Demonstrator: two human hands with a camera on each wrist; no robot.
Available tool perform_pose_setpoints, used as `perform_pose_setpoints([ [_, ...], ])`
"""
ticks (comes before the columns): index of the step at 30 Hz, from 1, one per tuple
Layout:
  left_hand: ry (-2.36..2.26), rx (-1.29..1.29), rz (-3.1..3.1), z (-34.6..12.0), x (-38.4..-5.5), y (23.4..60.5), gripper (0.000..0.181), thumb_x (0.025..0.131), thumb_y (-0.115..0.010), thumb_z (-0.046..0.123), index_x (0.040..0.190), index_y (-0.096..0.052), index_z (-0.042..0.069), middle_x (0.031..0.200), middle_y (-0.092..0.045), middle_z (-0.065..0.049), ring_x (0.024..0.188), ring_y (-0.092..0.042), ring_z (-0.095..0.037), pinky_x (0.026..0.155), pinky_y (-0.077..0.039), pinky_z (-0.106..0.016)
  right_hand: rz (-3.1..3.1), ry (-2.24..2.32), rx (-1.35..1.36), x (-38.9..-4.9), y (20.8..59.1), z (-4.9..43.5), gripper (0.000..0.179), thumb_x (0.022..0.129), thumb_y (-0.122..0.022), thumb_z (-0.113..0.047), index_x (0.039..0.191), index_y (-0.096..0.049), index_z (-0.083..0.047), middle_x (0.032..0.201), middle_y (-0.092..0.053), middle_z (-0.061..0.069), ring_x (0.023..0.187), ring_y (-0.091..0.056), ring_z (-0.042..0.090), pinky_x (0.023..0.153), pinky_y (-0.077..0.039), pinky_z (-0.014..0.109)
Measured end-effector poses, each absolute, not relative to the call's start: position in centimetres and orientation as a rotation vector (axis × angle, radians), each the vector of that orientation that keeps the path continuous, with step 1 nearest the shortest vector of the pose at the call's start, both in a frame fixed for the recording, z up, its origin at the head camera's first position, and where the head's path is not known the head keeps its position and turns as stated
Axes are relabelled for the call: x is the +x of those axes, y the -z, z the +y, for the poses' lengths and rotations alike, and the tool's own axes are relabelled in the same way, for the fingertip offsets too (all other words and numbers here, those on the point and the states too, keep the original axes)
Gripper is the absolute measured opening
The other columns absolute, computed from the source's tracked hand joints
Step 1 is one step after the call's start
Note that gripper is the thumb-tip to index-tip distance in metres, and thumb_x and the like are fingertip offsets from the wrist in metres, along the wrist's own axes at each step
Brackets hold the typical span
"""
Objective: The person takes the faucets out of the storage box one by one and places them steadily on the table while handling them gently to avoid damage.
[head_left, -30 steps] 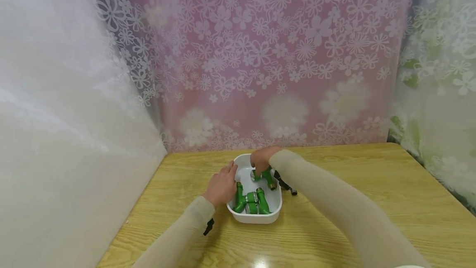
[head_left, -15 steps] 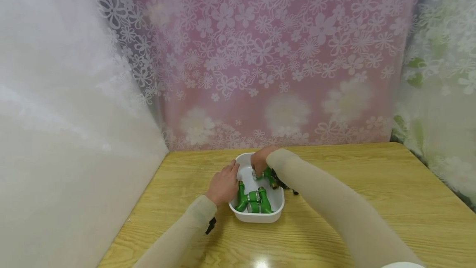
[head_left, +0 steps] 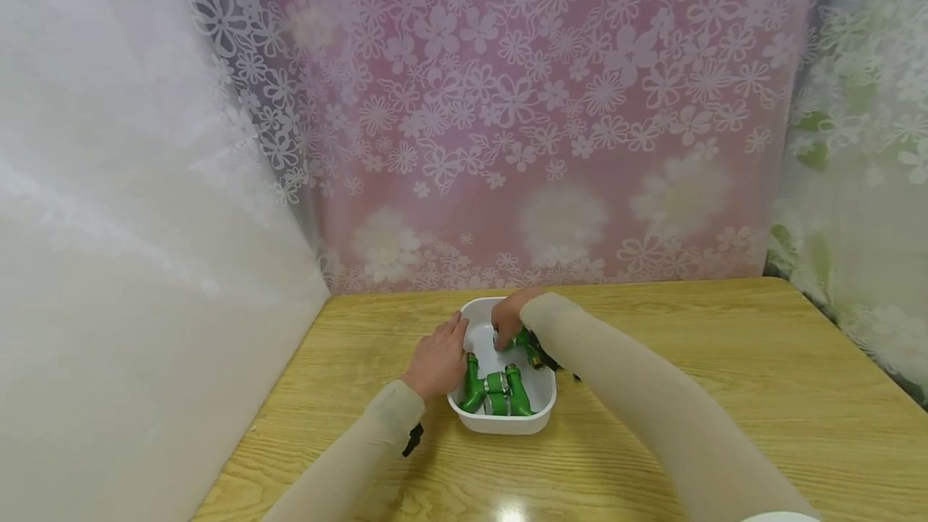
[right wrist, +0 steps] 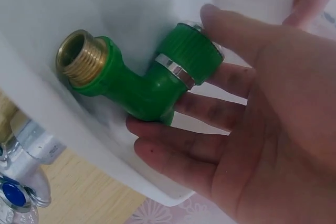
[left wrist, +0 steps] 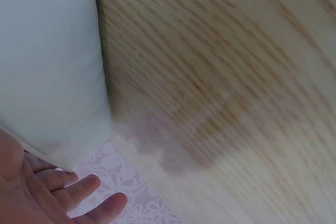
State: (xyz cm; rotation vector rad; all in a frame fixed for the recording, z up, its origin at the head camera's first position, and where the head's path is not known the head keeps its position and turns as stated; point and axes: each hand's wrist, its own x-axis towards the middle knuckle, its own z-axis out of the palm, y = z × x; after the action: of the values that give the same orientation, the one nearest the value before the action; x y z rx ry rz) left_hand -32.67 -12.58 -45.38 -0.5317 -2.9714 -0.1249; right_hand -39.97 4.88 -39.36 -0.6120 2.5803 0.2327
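Observation:
A white oval-cornered plastic box (head_left: 505,425) stands on the table and holds several green valves with brass threaded ends. My right hand (head_left: 511,316) reaches into its far right part. In the right wrist view, that hand's thumb lies on the ribbed cap of one green valve (right wrist: 149,90) and the fingers curl under its body. Two other green valves (head_left: 474,389) lie together at the near end. My left hand (head_left: 435,365) rests along the box's left rim, its fingers (left wrist: 79,192) fairly straight beside the white wall in the left wrist view.
A chrome fitting with a blue disc (right wrist: 14,193) lies on the wooden table (head_left: 652,329) just outside the box, seen in the right wrist view. A pink flowered curtain (head_left: 551,143) hangs behind the table, and pale sheeting (head_left: 145,224) closes off the left.
My right hand has closed further over the far green valve, covering more of its cap. My left hand keeps its place on the rim. The head view has shifted slightly.

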Motion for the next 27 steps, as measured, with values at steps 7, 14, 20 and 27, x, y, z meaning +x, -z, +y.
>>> perform_pose_setpoints([
  [7,0.127,-0.514,-2.991,-12.4,-32.5,45.5,0.055,0.103,-0.052,0.023,0.154,-0.039,0.007,0.163,-0.033,-0.011,0.144,-0.043,-0.029,0.106,-0.049,-0.051,2.590,-0.256,-0.611,-40.2,40.2,5.0,0.032,0.095,-0.064,-0.050,0.114,-0.072,-0.026,0.098,-0.067,-0.006,0.081,-0.053,0.011,0.076,-0.041,0.033],
  [14,0.146,-0.509,-2.995,-12.4,-32.4,45.6,0.054,0.103,-0.051,0.022,0.154,-0.039,0.007,0.164,-0.032,-0.011,0.144,-0.043,-0.029,0.107,-0.048,-0.051,2.581,-0.146,-0.664,-39.3,39.5,4.8,0.039,0.099,-0.059,-0.044,0.130,-0.067,-0.020,0.106,-0.067,-0.007,0.090,-0.057,0.013,0.081,-0.046,0.034],
  [20,0.125,-0.529,-2.987,-12.5,-32.2,45.2,0.054,0.103,-0.051,0.020,0.154,-0.038,0.006,0.164,-0.032,-0.012,0.142,-0.044,-0.029,0.104,-0.050,-0.050,2.586,-0.053,-0.785,-39.0,38.6,4.8,0.040,0.102,-0.055,-0.040,0.135,-0.064,-0.019,0.119,-0.068,-0.002,0.097,-0.063,0.016,0.086,-0.052,0.038],
  [27,0.095,-0.532,-2.976,-12.7,-32.3,45.1,0.054,0.103,-0.052,0.021,0.154,-0.039,0.006,0.163,-0.034,-0.012,0.142,-0.045,-0.029,0.103,-0.051,-0.050,2.606,0.022,-0.883,-38.7,37.7,5.4,0.050,0.103,-0.052,-0.042,0.146,-0.055,-0.015,0.141,-0.060,0.003,0.126,-0.059,0.021,0.104,-0.050,0.043],
])
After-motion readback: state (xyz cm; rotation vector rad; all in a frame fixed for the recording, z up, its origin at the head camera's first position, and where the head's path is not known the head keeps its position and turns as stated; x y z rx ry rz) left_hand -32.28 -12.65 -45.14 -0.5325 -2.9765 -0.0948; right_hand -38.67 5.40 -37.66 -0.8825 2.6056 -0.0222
